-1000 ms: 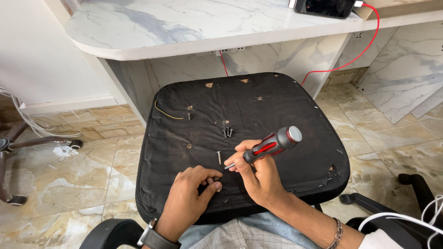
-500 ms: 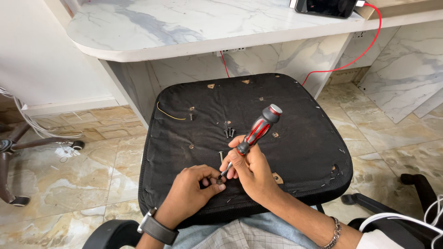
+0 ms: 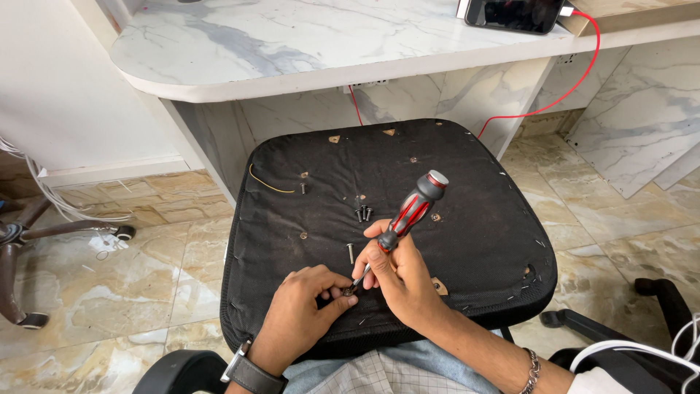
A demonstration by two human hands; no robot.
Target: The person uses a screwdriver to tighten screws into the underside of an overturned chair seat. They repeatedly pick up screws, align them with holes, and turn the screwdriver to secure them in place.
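Observation:
An upturned black chair seat (image 3: 474, 241) lies across my lap, its fabric underside dotted with screw holes. My right hand (image 3: 399, 281) grips a screwdriver (image 3: 408, 211) with a red, grey and black handle, held tilted, its tip pointing down to the left. My left hand (image 3: 306, 303) pinches a small screw (image 3: 348, 290) right at that tip, near the seat's front edge. Loose screws (image 3: 363, 214) lie near the seat's middle, and another screw (image 3: 351, 252) lies just above my hands.
A white marble desk (image 3: 292, 44) stands beyond the seat, with a dark phone (image 3: 514, 13) on it and a red cable (image 3: 583, 69) hanging down. A chair base with castors (image 3: 44, 233) is at the left; black chair parts (image 3: 656, 321) at the lower right.
The screwdriver handle has swung from lying nearly flat to tilted more upright. My hands have stayed close together at the seat's front edge.

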